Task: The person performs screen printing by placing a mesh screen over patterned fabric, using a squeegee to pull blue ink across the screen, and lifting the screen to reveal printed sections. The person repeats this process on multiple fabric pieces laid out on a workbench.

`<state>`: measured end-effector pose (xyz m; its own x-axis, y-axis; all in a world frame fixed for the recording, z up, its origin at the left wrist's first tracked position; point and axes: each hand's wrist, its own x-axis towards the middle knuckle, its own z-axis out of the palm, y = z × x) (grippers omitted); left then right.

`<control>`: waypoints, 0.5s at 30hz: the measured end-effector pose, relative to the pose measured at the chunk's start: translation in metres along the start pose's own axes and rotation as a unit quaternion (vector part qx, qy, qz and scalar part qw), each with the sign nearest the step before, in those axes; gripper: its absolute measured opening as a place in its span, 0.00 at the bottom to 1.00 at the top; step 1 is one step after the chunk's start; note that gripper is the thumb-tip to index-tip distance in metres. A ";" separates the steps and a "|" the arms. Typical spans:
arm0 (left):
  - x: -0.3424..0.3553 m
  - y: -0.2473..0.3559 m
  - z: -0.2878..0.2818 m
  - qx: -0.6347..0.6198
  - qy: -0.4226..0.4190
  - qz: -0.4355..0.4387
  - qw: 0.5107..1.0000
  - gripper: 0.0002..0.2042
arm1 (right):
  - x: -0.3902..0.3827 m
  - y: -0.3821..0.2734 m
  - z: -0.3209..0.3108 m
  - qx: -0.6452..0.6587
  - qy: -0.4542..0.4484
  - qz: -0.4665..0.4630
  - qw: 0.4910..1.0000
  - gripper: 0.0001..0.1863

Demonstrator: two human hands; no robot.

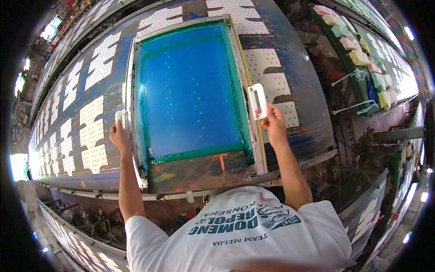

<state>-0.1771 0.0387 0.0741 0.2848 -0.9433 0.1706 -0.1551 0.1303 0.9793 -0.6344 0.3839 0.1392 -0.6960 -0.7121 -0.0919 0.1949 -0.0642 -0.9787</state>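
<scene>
A screen-printing frame [190, 90] with blue mesh and green borders lies on a long dark table in front of me. My left hand [118, 137] is closed on the white handle [121, 119] at the frame's left side. On the opposite side, my right hand [274, 122] pinches the lower part of a larger white loop handle [258, 100]; a fingertip shows through its opening. White fabric pieces with red dots [267, 75] lie beside the frame on the right. More dotted pieces [94, 131] are laid out in rows to the left.
The paint-stained table edge [308, 158] runs close before my body. To the right, a rack [344, 59] carries several wrapped bundles, with white cords [358, 75] hanging near it. Another table with white pieces [81, 235] stands behind me at lower left.
</scene>
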 end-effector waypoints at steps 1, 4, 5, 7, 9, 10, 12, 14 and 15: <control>-0.016 0.008 0.020 -0.003 0.005 0.006 1.000 0.16 | 0.009 -0.007 -0.023 -0.003 0.006 0.000 1.000 0.15; -0.071 0.026 0.071 -0.013 -0.009 0.030 0.999 0.14 | 0.035 -0.027 -0.094 -0.011 0.016 -0.005 1.000 0.16; -0.087 0.033 0.086 -0.023 -0.007 -0.007 1.000 0.14 | 0.041 -0.034 -0.115 -0.014 0.025 0.000 1.000 0.16; -0.119 0.042 0.122 -0.064 0.010 -0.051 0.997 0.14 | 0.055 -0.042 -0.158 -0.008 0.008 -0.019 1.000 0.16; -0.153 0.050 0.147 -0.063 0.009 -0.040 0.997 0.13 | 0.066 -0.047 -0.192 0.015 0.026 -0.009 1.000 0.16; -0.167 0.053 0.159 -0.061 0.021 -0.050 0.997 0.13 | 0.072 -0.047 -0.207 0.025 0.038 -0.004 0.999 0.16; -0.196 0.059 0.176 -0.101 0.027 -0.033 0.994 0.12 | 0.076 -0.050 -0.235 0.036 0.050 0.007 0.998 0.16; -0.214 0.064 0.189 -0.121 0.040 -0.040 0.991 0.11 | 0.078 -0.047 -0.257 0.052 0.056 0.007 0.997 0.15; -0.223 0.065 0.192 -0.119 0.046 -0.050 0.991 0.10 | 0.077 -0.046 -0.266 0.058 0.058 0.006 0.997 0.15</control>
<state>-0.4324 0.1985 0.0788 0.3747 -0.9246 0.0690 0.1023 0.1152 0.9881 -0.8806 0.5177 0.1283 -0.7675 -0.6277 -0.1303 0.2774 -0.1419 -0.9502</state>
